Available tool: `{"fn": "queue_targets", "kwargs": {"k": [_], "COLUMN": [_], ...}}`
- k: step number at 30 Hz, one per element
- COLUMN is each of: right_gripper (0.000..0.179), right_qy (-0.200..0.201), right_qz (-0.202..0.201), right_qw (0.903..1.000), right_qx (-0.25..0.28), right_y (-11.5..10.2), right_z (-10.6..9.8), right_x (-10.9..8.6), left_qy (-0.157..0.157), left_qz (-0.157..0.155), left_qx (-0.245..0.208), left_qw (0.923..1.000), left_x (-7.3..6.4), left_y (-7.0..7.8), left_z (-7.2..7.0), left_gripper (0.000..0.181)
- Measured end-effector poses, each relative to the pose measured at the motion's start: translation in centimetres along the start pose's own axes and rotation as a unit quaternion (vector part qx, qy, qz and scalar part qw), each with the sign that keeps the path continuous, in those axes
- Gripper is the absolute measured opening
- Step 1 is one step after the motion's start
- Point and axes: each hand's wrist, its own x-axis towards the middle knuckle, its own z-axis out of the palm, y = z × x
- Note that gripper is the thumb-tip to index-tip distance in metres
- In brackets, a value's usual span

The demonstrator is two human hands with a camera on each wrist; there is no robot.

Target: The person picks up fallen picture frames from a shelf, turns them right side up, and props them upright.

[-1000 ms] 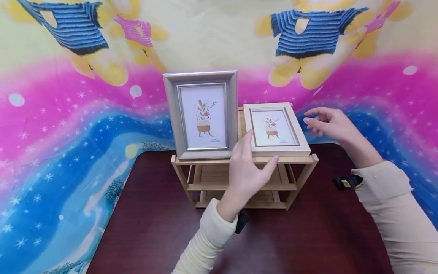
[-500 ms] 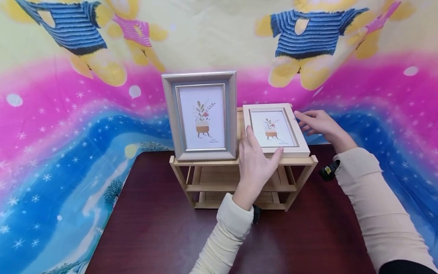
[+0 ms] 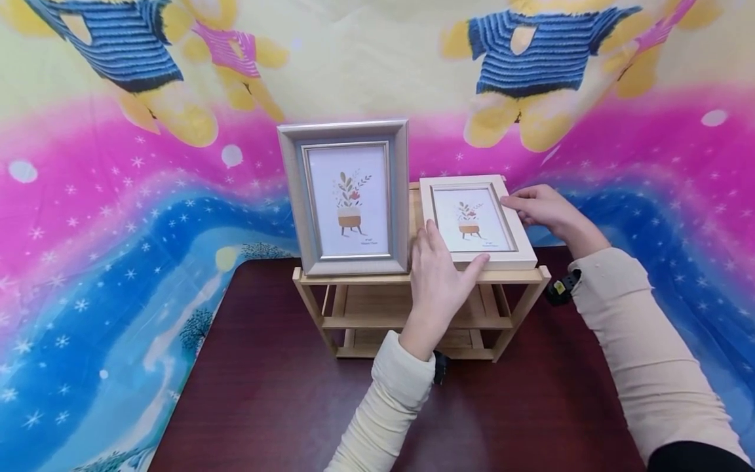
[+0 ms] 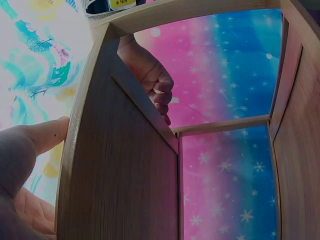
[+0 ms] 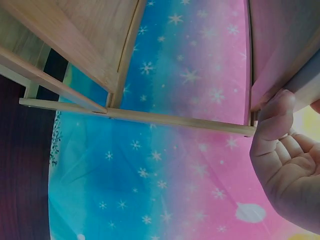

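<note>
A cream picture frame (image 3: 520,231) with a potted-plant print lies flat on the top shelf of a small wooden rack (image 3: 377,322). My right hand (image 3: 551,211) pinches its right edge. In the right wrist view the fingers of that right hand (image 5: 287,160) are curled at the frame's underside. My left hand (image 3: 435,278) lies at the frame's front left corner, fingers fairly straight along the left side, thumb at the front edge. In the left wrist view, the left thumb (image 4: 47,136) touches the rack's front edge. A larger silver-grey picture frame (image 3: 348,265) stands upright beside it.
The rack's lower shelves (image 3: 371,301) show beneath the frames. It stands on a dark red-brown table (image 3: 265,393). Behind and around hangs a printed cloth (image 3: 147,262) with bears and snowflakes. Black straps with cameras sit at both wrists, the right wrist camera (image 3: 563,288) plainly visible.
My right hand has moved left from the air beside the rack and now pinches the cream frame's right edge. My left hand has shifted slightly right, to that frame's corner.
</note>
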Motion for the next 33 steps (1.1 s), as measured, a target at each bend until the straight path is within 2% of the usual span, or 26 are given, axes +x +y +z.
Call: {"fn": "queue_targets", "kwargs": {"k": [5,14,21,27,33], "right_gripper": [0.064,0.059,0.057,0.054,0.050], "right_qy": [0.017,0.071,0.112,0.140,0.155], "right_qz": [-0.012,-0.052,-0.096,-0.115,-0.135], "right_qw": [0.9997,0.9960,0.9889,0.9828,0.9776], "right_qx": [0.012,0.019,0.022,0.034,0.046], "right_y": [0.1,-0.2,-0.4,-0.6,-0.8], "right_z": [0.0,0.0,0.0,0.0,-0.2], "right_x": [-0.2,-1.2,-1.7,-1.9,-2.4], "left_qy": [-0.002,0.015,0.000,-0.023,-0.020], "left_qz": [0.001,0.021,0.018,0.001,0.004], "left_qx": [-0.004,-0.039,-0.058,-0.062,-0.056], "left_qw": [1.0000,0.9989,0.9981,0.9978,0.9982], "left_x": [0.0,0.0,0.1,0.2,0.2], "left_y": [0.1,-0.3,-0.4,-0.3,-0.4], "left_z": [0.0,0.0,-0.3,-0.5,-0.4], "left_gripper": [0.094,0.095,0.100,0.103,0.105]}}
